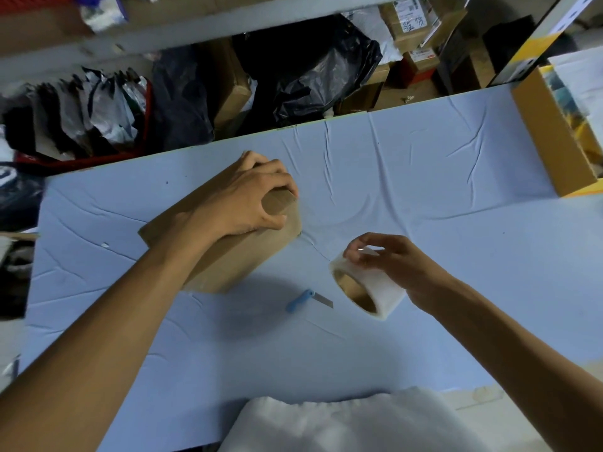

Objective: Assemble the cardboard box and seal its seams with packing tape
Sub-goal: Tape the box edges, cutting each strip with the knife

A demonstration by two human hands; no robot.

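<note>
A small brown cardboard box (228, 262) lies on the blue-covered table (424, 177), left of centre. My left hand (248, 197) presses down on its top far end, fingers curled over the folded flaps. To the right, my right hand (388, 259) holds a roll of clear packing tape (368, 288) just above the table, with thumb and fingers pinching the loose tape end on top of the roll. The roll's brown core faces the camera. Box and roll are a short gap apart.
A blue-handled utility knife (306, 300) with its blade out lies between box and roll. An open carton (554, 132) stands at the table's right edge. White cloth (342, 422) covers the near edge. Beyond the far edge are bags (313, 66) and boxes.
</note>
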